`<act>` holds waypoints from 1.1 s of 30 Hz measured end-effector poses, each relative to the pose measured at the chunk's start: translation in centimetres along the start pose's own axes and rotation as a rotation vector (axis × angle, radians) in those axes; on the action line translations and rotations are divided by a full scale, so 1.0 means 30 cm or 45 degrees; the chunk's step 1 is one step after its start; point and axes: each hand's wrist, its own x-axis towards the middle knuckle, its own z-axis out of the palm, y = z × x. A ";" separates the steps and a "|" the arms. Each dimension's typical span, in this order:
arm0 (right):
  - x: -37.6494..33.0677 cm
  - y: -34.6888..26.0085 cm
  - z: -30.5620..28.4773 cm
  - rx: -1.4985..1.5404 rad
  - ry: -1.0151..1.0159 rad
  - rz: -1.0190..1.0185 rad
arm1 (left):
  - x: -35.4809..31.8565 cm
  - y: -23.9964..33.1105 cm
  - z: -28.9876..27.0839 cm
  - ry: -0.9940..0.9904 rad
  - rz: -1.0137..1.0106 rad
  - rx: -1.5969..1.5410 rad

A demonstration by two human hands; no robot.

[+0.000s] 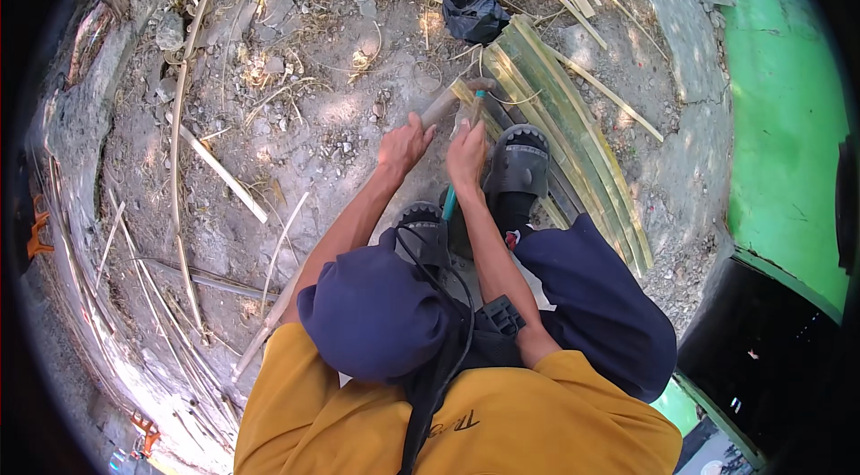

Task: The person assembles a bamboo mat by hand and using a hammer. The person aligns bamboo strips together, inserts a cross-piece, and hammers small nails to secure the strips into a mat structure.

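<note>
In front of my feet, my left hand (405,144) is closed around a thick grey-brown stick-like piece (441,106), which runs toward the upper right. Just right of it, my right hand (467,154) is wrapped round a slim teal rod-like piece (450,203), whose ends show above and below the fist. A short pale bamboo strip (462,91) sticks up at the right fingertips, close to the grey-brown piece. Whether the two pieces touch cannot be made out. Beside my right shoe (520,162) lies a bundle of long green-yellow split bamboo strips (573,130).
A black plastic bag (470,8) sits at the bundle's far end. Loose pale strips (219,169) and shavings litter the rough ground to the left and far side. A long bent strip (178,117) lies farther left. A green wall (779,117) bounds the right.
</note>
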 end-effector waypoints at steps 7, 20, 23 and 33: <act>0.019 -0.020 -0.021 0.058 0.152 -0.224 | -0.001 0.011 0.008 0.042 0.066 -0.023; 0.000 -0.043 -0.037 -0.103 -0.074 -0.029 | -0.019 -0.016 0.016 0.059 0.058 -0.030; -0.010 -0.043 -0.009 -0.011 0.081 -0.179 | 0.003 -0.017 0.007 0.066 0.062 -0.027; -0.029 0.011 -0.051 0.054 0.241 -0.137 | 0.029 -0.017 -0.010 -0.017 0.003 -0.030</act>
